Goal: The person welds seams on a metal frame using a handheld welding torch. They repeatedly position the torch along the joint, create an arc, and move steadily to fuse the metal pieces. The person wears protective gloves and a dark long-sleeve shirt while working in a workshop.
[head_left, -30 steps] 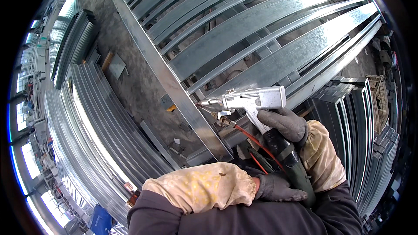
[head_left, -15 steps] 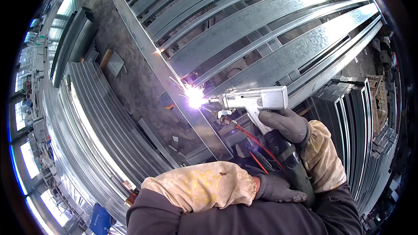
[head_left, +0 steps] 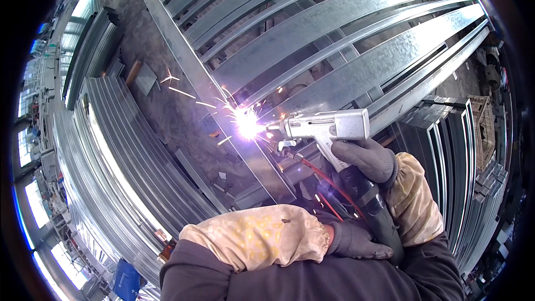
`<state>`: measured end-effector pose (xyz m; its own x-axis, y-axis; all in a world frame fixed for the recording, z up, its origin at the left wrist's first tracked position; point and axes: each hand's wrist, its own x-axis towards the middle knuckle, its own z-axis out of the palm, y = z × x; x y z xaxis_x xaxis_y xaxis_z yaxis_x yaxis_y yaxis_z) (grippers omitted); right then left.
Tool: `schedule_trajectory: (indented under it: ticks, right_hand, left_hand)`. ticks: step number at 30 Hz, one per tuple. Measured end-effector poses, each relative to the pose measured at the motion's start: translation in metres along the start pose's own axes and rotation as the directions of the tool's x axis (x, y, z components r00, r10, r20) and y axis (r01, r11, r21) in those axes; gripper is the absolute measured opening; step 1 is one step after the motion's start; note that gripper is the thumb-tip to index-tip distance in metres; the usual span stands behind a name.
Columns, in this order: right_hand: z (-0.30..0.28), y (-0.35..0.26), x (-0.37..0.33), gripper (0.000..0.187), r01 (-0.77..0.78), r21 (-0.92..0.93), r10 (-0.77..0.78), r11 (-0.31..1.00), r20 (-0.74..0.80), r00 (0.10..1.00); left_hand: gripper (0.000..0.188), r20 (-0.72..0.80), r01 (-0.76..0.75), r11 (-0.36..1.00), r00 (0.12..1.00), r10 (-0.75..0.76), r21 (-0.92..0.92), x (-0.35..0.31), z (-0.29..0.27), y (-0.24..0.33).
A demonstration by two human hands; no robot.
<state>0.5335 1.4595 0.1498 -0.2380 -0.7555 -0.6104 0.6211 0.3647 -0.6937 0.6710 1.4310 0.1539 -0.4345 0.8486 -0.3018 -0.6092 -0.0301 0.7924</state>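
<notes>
The silver pistol-shaped welding gun (head_left: 329, 127) points its nozzle at a joint in the galvanised steel channel frame (head_left: 334, 28), where a white-violet arc (head_left: 247, 124) throws sparks. The right hand (head_left: 368, 159), in a dark glove, is clamped on the grip (the sensible hold, away from the hot tip); it looks rigid and fairly heavy. The left hand (head_left: 356, 241) closes around the black cable hose (head_left: 384, 217) below.

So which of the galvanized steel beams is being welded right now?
The long frame rail running diagonally down the left edge; the welding gun in the right hand sparks against it.
</notes>
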Motion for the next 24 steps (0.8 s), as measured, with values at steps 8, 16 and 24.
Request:
schedule_trajectory:
  ticks: [8,16,24]
  right_hand:
    - [-0.009,0.003,-0.002,0.038,-0.074,-0.036,0.076,0.997,0.06,0.995]
    - [-0.012,0.01,-0.003,0.041,-0.016,-0.063,0.02,0.998,0.065,0.998]
    - [-0.013,0.011,-0.008,0.043,-0.042,-0.03,0.043,0.999,0.062,0.997]
  left_hand:
    - [0.037,-0.124,-0.165,0.986,0.978,0.167,0.022,0.001,0.005,0.0]
    - [0.037,-0.066,-0.146,0.985,0.986,0.152,0.089,0.016,0.011,-0.016]
    - [0.033,0.006,-0.02,1.0,1.0,0.02,-0.003,0.008,0.006,0.001]
